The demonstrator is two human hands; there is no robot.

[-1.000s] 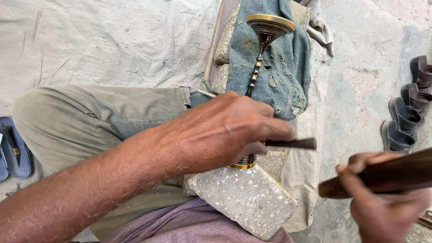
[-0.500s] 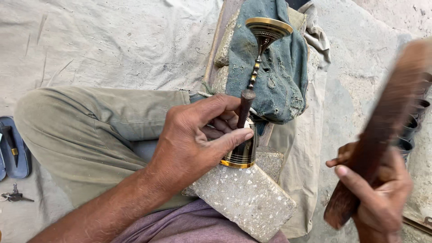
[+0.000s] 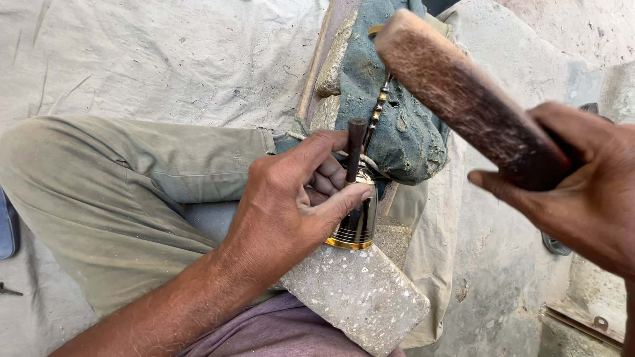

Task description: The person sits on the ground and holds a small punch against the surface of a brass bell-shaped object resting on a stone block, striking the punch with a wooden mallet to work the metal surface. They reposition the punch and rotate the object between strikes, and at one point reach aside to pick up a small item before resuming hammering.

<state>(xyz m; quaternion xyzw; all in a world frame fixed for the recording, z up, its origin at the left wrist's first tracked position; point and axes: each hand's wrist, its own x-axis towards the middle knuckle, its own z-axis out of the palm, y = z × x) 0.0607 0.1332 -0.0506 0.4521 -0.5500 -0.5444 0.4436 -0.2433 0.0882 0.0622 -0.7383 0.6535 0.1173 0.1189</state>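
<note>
**Punch on brass, mallet raised**

Grey sheet [image 3: 132, 59] spread underneath. Olive trouser leg [image 3: 119, 192] bent across left. Teal cloth [image 3: 403, 119] draped over stone at top, slim beaded stem [image 3: 378, 109] lying on it. Speckled stone block [image 3: 350, 297] at lower centre. Wooden mallet [image 3: 463, 99] tilted high at right, clenched at its dark end by right hand [image 3: 582, 198]. Left hand [image 3: 291, 211] wrapped round brass piece [image 3: 357, 221] standing on block, fingers also pinching dark punch [image 3: 355, 149] upright atop it.
</note>
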